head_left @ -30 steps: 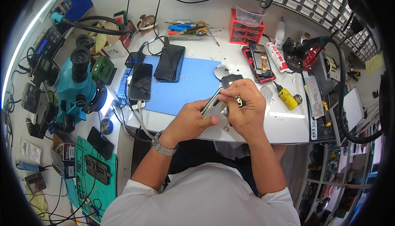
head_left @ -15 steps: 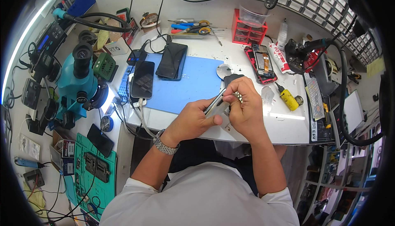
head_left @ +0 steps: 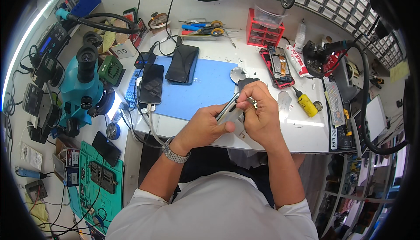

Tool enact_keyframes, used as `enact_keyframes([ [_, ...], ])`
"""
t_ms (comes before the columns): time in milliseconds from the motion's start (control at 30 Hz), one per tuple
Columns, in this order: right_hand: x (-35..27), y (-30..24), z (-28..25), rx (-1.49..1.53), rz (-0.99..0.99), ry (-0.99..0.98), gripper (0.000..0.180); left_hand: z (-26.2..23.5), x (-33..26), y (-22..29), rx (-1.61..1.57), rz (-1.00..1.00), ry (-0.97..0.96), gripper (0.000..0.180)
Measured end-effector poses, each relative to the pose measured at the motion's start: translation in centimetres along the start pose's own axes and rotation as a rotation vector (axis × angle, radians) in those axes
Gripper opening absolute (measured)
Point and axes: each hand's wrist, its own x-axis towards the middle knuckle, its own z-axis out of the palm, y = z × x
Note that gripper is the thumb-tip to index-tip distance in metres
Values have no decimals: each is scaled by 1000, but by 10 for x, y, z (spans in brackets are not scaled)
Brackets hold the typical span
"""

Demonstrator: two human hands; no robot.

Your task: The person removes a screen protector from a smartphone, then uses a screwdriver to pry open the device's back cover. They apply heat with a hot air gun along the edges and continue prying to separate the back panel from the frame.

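My left hand is closed around a thin phone, which I see nearly edge-on, its pale face tilted toward me. My left thumb lies along that face. At the phone's far edge, my right hand is curled in a pinch. A small shiny metal piece shows between those fingers, too hidden to name. Just beyond the right hand lies a dark object, partly covered by it, beside a round silver dish. Both hands hover over the front part of the white bench.
A blue mat bears two dark phones, one with a white cable plugged in. An opened red-framed phone and a yellow bottle lie to the right. A teal microscope stands left, above a green mat.
The phone has tilted slightly, so more of its pale face shows. Both hands keep almost the same place and grip.
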Motion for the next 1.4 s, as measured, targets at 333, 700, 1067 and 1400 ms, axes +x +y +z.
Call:
enact_keyframes([
  [333,-33,10,25,221,342,188,66,3,-7,-22,-261,99,33,110],
  [700,-20,-23,19,609,640,64,37,5,-6,-30,-276,129,39,122],
  [1067,-22,-10,11,736,639,99,36,13,-7,-29,-174,167,77,120],
  [1400,-12,-20,4,586,536,123,22,16,-3,-33,-37,221,121,124],
])
